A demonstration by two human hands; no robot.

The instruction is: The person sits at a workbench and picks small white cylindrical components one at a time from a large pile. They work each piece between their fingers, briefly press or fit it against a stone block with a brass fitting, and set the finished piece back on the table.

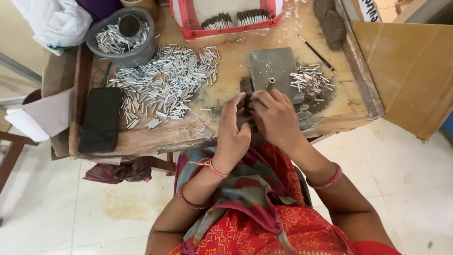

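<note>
- At the tabletop's front edge, both hands meet beside the grey block (275,71): left hand (232,132) half-curled, right hand (275,118) pinching a dark bundle (245,87).
- Small tube (271,83) stands upright on the block's front edge.
- Judged step: loading the tube; the next move calls for steady alignment.
- Silver tubes (163,85) lie heaped toward the left edge.

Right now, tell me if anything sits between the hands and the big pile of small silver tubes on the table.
Nothing visible blocks the way. The left hand and right hand meet at a dark bristle bundle beside the grey block. Between them and the silver tube pile lies only bare, dusty table.
</note>
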